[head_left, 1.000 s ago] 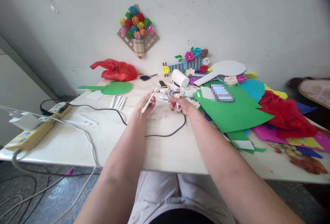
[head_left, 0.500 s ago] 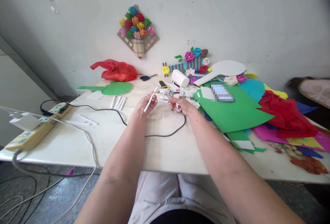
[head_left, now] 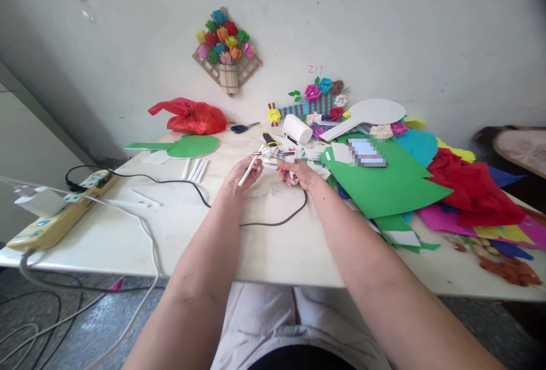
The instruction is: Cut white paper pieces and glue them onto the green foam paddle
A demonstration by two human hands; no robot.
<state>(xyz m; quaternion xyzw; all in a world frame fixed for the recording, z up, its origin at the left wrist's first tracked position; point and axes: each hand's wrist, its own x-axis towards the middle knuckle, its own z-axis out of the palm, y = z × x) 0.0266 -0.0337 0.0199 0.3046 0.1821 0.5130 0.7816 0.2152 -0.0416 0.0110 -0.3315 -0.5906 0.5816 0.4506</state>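
Observation:
My left hand (head_left: pixel 243 175) is closed around a thin white paper tube (head_left: pixel 250 166), which slants up and to the right. In my right hand (head_left: pixel 298 175) is a white glue gun (head_left: pixel 281 153) with smears on its front. Its nozzle points left and meets or nearly meets the tube's upper part; I cannot tell whether they touch. A black cord (head_left: pixel 306 202) runs down from the gun's grip and loops left across the table. Left of my left hand lie several more white tubes (head_left: pixel 197 170).
A green paddle-shaped piece (head_left: pixel 194 146), a red plastic bag (head_left: pixel 191 117) and scissors (head_left: pixel 244 128) lie at the back left. A yellow power strip (head_left: pixel 55 211) sits on the left edge. To the right are green sheets (head_left: pixel 384 188), a phone (head_left: pixel 367 153) and red crepe paper (head_left: pixel 464 188).
The glue gun's nozzle and the paper tube have shifted slightly against each other, with the tube's top a little lower. Both hands keep their hold.

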